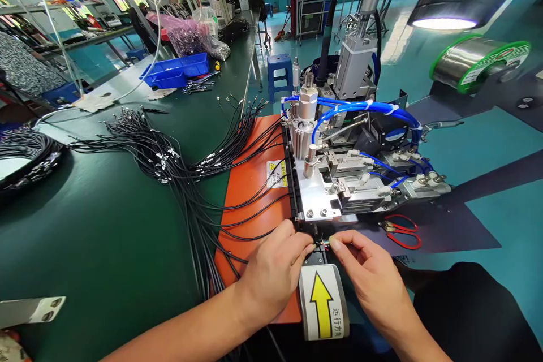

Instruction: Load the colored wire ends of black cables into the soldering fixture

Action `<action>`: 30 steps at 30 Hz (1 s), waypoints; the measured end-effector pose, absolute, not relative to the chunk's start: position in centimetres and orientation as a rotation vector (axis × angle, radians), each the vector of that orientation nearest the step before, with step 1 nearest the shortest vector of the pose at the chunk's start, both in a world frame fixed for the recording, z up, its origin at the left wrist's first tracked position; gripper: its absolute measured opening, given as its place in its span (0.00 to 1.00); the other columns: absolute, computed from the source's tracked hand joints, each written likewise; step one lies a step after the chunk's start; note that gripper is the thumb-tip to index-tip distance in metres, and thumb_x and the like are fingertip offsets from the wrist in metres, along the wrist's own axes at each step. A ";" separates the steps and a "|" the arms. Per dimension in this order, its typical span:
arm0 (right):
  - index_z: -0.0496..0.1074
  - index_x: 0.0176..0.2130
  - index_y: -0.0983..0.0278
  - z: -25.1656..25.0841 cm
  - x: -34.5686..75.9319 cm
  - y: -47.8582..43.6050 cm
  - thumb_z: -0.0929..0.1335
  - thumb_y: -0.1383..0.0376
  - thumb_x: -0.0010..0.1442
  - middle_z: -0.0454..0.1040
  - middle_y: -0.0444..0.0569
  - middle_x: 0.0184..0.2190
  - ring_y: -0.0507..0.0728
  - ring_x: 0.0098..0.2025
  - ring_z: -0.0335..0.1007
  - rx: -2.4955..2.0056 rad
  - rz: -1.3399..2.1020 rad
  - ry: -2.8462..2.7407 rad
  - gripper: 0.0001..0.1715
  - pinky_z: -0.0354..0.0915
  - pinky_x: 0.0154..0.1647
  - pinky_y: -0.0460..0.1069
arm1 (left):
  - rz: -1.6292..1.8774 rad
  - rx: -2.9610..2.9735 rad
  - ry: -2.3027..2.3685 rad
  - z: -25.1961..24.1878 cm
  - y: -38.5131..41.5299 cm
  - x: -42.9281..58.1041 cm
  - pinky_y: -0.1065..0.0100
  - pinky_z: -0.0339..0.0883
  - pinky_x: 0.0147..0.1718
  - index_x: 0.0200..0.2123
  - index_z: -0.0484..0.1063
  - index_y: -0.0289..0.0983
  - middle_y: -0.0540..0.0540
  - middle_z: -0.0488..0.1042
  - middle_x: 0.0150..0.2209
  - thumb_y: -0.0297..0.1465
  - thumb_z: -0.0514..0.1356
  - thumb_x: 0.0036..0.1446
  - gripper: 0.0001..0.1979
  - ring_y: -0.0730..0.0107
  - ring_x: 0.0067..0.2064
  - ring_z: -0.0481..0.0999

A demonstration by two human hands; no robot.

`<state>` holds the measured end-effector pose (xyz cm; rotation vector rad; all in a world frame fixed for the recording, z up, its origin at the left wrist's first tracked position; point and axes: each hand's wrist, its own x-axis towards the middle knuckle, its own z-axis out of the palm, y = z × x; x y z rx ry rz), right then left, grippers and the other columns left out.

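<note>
Saw the left hand (271, 266) with thumb and fingers closed in a pinch, apparently on a black cable end (323, 243), and the right hand (375, 277) with thumb and forefinger pressed together on the fine wires at its tip (partly covered by the fingertips, so could not tell how many). Found this cable end over the narrow track (314, 258), between the metal plate (311, 195) of the pneumatic machine (303, 138) and the yellow arrow label (321, 305).

Judged good for this step: to hold the cable steady with the left, to straighten the wires gently with the right, without pulling, and to keep all in line with the track.

Noted the hard edge of the metal plate just beyond the fingertips; considered wise to keep the knuckles clear of it. On the left, saw black cables (186, 201) crossing the orange board (254, 203), likely to catch the wrist. On the right, found more open room, but with red-handled scissors (401, 231) near the right hand. Judged safest to withdraw toward the body, not sideways.
</note>
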<state>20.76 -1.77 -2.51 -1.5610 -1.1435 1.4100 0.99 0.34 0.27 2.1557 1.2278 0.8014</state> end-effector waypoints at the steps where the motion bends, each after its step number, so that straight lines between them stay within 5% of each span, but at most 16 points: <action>1: 0.73 0.41 0.63 -2.5 20.7 -1.8 0.68 0.45 0.65 0.75 0.48 0.36 0.56 0.36 0.67 -1.561 1.408 -1.146 0.23 0.64 0.38 0.49 | 0.799 2.155 1.231 0.3 0.4 1.0 0.68 0.63 0.32 0.39 0.77 0.34 0.45 0.65 0.33 0.27 0.55 0.69 0.10 0.69 0.34 0.68; 22: 0.73 0.39 0.62 -2.4 20.4 -2.0 0.67 0.46 0.66 0.71 0.47 0.32 0.55 0.34 0.64 -1.581 1.362 -1.186 0.22 0.63 0.34 0.48 | 0.703 2.276 1.315 0.4 0.4 1.3 0.69 0.63 0.31 0.36 0.76 0.35 0.46 0.66 0.32 0.27 0.56 0.68 0.10 0.69 0.32 0.69; 30: 0.77 0.46 0.62 -2.4 20.9 -2.9 0.67 0.45 0.65 0.76 0.48 0.35 0.58 0.38 0.69 -1.531 1.567 -1.096 0.25 0.66 0.39 0.49 | 0.701 2.285 1.312 0.5 0.3 1.4 0.69 0.62 0.30 0.35 0.76 0.35 0.46 0.65 0.32 0.27 0.56 0.68 0.10 0.69 0.32 0.69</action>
